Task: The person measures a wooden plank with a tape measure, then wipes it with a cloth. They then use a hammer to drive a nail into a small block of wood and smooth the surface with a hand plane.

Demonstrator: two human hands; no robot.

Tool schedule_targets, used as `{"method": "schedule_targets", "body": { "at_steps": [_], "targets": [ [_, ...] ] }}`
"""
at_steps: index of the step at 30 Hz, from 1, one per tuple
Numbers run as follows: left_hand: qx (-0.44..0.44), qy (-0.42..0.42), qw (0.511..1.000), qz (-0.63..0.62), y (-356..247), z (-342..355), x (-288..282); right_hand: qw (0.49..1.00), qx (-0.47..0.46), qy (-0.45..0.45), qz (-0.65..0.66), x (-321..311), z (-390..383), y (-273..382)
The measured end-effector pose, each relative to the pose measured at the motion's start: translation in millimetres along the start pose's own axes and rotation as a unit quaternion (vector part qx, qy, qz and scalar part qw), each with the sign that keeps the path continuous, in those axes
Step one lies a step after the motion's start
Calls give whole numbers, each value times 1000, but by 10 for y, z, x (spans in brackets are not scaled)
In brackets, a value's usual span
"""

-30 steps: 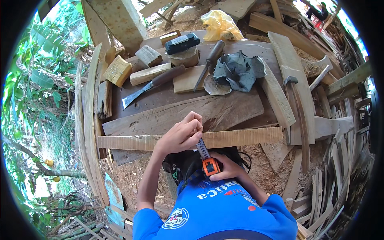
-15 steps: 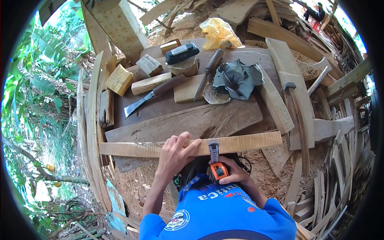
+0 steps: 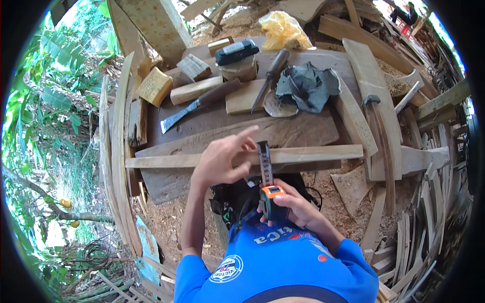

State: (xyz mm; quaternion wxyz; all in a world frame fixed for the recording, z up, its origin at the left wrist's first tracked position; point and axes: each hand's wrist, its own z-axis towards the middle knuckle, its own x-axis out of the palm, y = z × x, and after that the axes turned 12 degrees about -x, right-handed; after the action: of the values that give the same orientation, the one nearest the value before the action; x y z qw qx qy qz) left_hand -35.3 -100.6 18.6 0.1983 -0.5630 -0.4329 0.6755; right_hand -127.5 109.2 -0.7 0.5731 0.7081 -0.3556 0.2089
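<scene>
A long narrow wooden strip (image 3: 313,153) lies crosswise in front of me, near the front edge of the plank surface. My right hand (image 3: 298,204) grips an orange and black tape measure (image 3: 273,196) just on my side of the strip. Its short blade (image 3: 264,161) is pulled out and crosses the strip, with its end a little past the far edge. To the left of the blade, my left hand (image 3: 222,157) is over the strip, index finger stretched out and thumb spread apart. Whether its palm touches the wood is hidden.
Beyond the strip lie a chisel-like blade with a wooden handle (image 3: 199,105), a pointed tool (image 3: 273,76), crumpled dark sandpaper (image 3: 308,88), a black case (image 3: 236,52) and wood blocks (image 3: 155,87). A hammer-like tool (image 3: 380,131) rests on a board at right. Sawdust (image 3: 323,202) covers the ground.
My left hand has opened off its grip on the strip. The strip shows a different, narrower face and sits slightly farther away. The tape measure has turned in my right hand, more blade showing.
</scene>
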Motion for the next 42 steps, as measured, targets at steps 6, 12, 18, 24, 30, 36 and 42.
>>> {"method": "schedule_targets", "body": {
  "at_steps": [6,12,18,24,30,36,42],
  "targets": [
    [-44,6,994,95,126,71,53,998,48,19,39,76,14,-39],
    [-82,6,996,16,80,115,66,998,32,24,53,43,70,-84],
    [-104,56,993,-10,75,124,43,999,-25,13,29,24,343,-149],
    [-122,45,992,-5,26,105,35,1000,9,-13,-5,30,393,-144],
    [-109,-2,994,16,40,-21,129,990,-4,37,-135,16,373,-129],
    [-103,-9,994,24,27,-28,134,989,-34,33,-140,-11,378,-176],
    [-117,-1,993,18,54,32,101,994,-46,19,-95,-29,400,-229]
  ]
}}
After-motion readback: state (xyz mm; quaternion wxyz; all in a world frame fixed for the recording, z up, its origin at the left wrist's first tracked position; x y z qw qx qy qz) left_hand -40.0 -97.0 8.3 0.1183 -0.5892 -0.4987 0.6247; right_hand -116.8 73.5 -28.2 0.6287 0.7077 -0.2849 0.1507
